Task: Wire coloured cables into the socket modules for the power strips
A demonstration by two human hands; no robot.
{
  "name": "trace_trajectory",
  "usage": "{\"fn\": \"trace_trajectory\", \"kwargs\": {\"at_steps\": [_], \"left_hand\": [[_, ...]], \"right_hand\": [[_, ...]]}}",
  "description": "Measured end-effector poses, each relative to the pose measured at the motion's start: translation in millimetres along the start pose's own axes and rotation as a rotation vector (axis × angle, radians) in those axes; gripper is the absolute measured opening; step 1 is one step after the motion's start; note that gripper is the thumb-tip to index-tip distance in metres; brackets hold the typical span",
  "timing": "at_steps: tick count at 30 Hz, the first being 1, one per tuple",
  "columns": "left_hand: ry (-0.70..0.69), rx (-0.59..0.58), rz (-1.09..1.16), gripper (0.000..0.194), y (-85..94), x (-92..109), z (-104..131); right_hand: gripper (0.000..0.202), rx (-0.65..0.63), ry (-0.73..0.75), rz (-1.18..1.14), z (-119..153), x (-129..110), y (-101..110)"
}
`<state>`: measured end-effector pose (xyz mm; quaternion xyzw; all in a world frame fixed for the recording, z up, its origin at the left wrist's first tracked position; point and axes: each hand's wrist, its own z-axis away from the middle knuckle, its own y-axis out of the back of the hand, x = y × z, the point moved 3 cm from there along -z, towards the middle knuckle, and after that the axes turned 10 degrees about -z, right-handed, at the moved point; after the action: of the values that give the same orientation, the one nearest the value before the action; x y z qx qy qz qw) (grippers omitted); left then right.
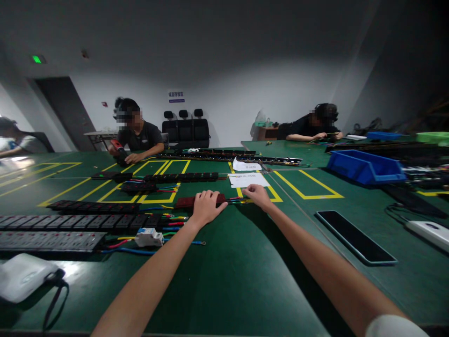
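Observation:
My left hand [207,207] lies over a dark red socket strip [184,202], its fingers bent across the top and the thumb along the near side. From the strip's right end run thin coloured wires [235,200]. Close to the tips of these wires is my right hand [258,196], with its fingers curled in; whatever they pinch is hidden. White paper sheets [250,179] with print lie just beyond it. On the left rest several black socket strips [93,207] with loose wire ends, and a white breaker [149,237] is wired to the nearest one.
A phone [354,236] lies right of my right arm, with a white device [430,232] beyond it. A blue bin [365,167] stands at the right. Across the green table [224,281], a person [140,135] holds a red power tool; another person [315,126] bends over wires.

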<state>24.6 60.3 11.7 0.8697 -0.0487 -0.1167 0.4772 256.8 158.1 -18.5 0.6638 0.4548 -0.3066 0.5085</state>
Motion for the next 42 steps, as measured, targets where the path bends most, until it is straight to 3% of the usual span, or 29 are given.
{"fn": "trace_trajectory", "kwargs": {"at_steps": [5,12,42], "left_hand": [[-0.007,0.005,-0.001,0.056,-0.1,0.7,0.3],[-0.01,0.004,-0.011,0.058,-0.6,-0.1,0.3],[-0.01,0.011,0.006,0.058,-2.7,-0.8,-0.2]], "right_hand": [[0.022,-0.117,-0.039,0.285,5.6,-4.9,-4.4],[0.022,-0.143,-0.094,0.404,8.6,-12.7,-6.0],[0.023,-0.161,0.01,0.466,13.3,-8.4,-4.6]]}}
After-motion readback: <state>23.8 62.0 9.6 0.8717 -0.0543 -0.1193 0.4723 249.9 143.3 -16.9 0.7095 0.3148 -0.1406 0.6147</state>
